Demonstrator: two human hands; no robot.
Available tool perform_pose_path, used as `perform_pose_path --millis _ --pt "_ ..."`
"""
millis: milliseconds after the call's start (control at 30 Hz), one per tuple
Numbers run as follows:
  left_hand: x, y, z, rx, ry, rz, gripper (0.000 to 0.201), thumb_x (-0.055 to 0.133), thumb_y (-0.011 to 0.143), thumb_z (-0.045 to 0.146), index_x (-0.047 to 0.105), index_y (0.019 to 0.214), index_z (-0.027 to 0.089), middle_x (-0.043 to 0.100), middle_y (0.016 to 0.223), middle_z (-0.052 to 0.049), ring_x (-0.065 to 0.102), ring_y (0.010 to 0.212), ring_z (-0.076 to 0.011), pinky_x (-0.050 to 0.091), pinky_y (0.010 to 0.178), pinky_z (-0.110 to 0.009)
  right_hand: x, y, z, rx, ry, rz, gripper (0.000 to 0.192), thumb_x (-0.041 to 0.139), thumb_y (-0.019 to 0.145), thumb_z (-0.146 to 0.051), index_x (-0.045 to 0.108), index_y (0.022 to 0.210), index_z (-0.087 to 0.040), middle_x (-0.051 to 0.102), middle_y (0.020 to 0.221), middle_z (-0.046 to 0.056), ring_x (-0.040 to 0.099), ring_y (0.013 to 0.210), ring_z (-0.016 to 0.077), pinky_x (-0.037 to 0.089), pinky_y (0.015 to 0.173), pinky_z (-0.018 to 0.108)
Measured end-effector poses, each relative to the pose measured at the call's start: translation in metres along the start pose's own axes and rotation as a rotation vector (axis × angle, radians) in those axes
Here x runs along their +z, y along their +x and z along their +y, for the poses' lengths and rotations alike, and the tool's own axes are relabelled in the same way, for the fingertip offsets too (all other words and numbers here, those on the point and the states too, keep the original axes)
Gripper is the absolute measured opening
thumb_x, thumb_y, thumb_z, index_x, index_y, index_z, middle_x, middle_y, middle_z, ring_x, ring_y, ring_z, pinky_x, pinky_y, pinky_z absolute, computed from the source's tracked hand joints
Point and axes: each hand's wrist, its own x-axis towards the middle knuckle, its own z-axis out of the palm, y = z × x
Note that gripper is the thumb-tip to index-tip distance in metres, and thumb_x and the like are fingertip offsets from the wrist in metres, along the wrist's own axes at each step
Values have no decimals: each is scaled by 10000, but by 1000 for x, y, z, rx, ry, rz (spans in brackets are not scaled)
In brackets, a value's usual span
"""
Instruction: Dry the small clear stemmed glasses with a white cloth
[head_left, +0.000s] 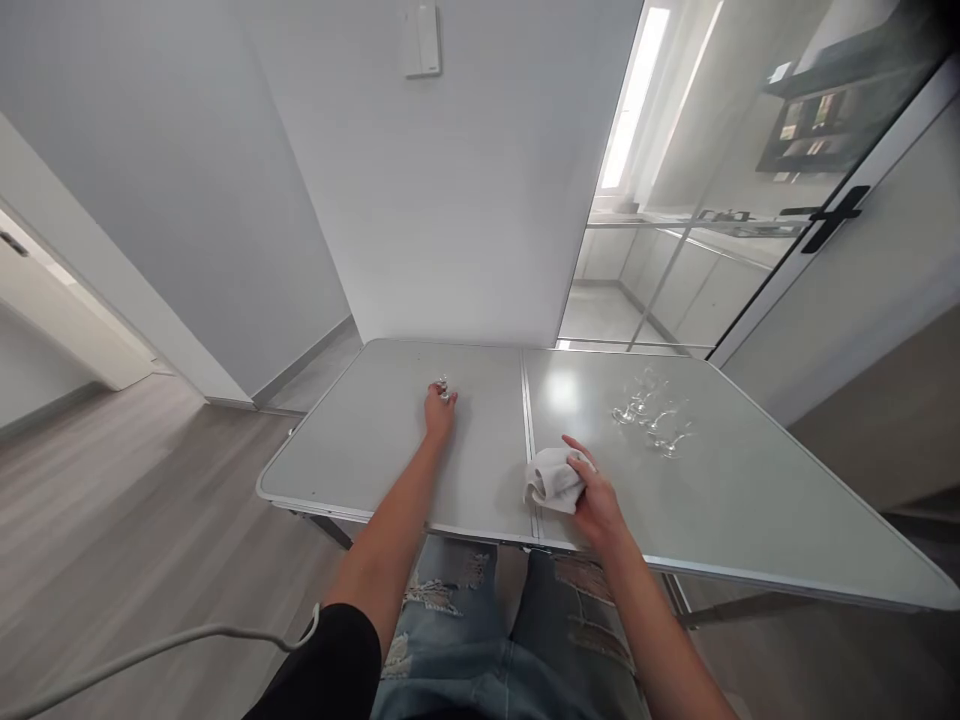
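My left hand [440,408] is stretched out over the left half of the table, low at its surface. Its fingers are closed on a small clear, shiny piece [443,384], mostly covered by the fingertips; I cannot make out its kind. My right hand [598,497] grips a crumpled white cloth [553,480] near the front edge, by the table's middle seam. The cloth is bunched between thumb and fingers. Beyond it to the right lies a loose group of several clear, glass-like pieces [651,412], thin and curved, too small to name.
The light grey folding table [757,500] has a metal rim and a seam across its middle. A white wall [450,220] with a switch plate [422,40] stands behind it. At the right is a glass door [675,200] with a black handle [836,215]. A pale cable [187,635] hangs by my left arm.
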Motion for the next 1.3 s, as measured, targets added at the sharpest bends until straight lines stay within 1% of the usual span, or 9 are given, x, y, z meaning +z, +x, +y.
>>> perform_pose_path --millis 167,267,367,533,700,833,1000,1200,1300 --pt "-3 -10 9 0 -34 31 156 529 925 244 635 1003 159 699 1028 -125 652 934 -204 479 911 -368 -3 6 12 38 96 120 156 761 702 -277 701 828 -207 728 811 5 676 711 191 596 676 332" --pt "-7 -30 24 52 -98 20 206 532 940 307 662 1011 164 709 1035 -109 648 920 -200 487 889 -347 6 5 9 -35 159 48 204 737 747 -299 722 940 -235 749 950 -4 708 865 182 599 782 312" --pt "-7 -68 43 123 -130 -78 309 490 981 409 673 1088 184 711 1028 -85 642 891 -188 494 833 -319 13 6 6 -119 193 19 267 720 786 -334 712 1044 -261 748 1085 3 705 1009 191 588 878 336" --pt "-8 -131 62 343 52 -151 355 483 1011 369 638 1294 221 689 1010 -84 626 936 -206 449 882 -350 18 10 7 -166 238 115 187 701 827 -366 706 934 -214 760 959 47 709 980 214 576 936 403" --pt "-15 -140 57 490 253 -161 340 539 988 287 642 1310 244 674 971 -87 612 959 -233 403 888 -376 22 -5 -13 -225 188 -26 384 649 883 -463 660 1239 -320 732 1149 10 690 1038 188 580 895 387" --pt "-19 -134 50 504 292 -138 325 528 994 287 650 1291 241 668 955 -85 607 941 -237 398 858 -367 21 -4 -29 -309 33 -19 499 675 854 -465 623 1331 -327 714 1207 14 677 1045 182 556 858 323" --pt "-18 -137 50 547 289 -157 329 549 984 268 648 1296 240 671 953 -84 602 915 -230 393 852 -370 10 20 -21 -443 -389 272 455 618 825 -446 713 1177 -174 714 1191 84 619 1123 237 493 939 352" --pt "-18 -140 55 607 334 -198 323 554 991 275 639 1301 243 683 942 -75 600 896 -219 385 833 -363 1 28 -33 -573 -948 617 368 510 898 -456 722 867 -156 640 933 142 576 939 262 456 827 364" --pt "-17 -142 58 671 384 -214 328 562 991 264 632 1309 235 684 937 -73 598 898 -217 373 822 -358 11 24 -43 -549 -1015 537 420 482 919 -487 566 630 -194 498 650 26 472 679 190 385 662 310"
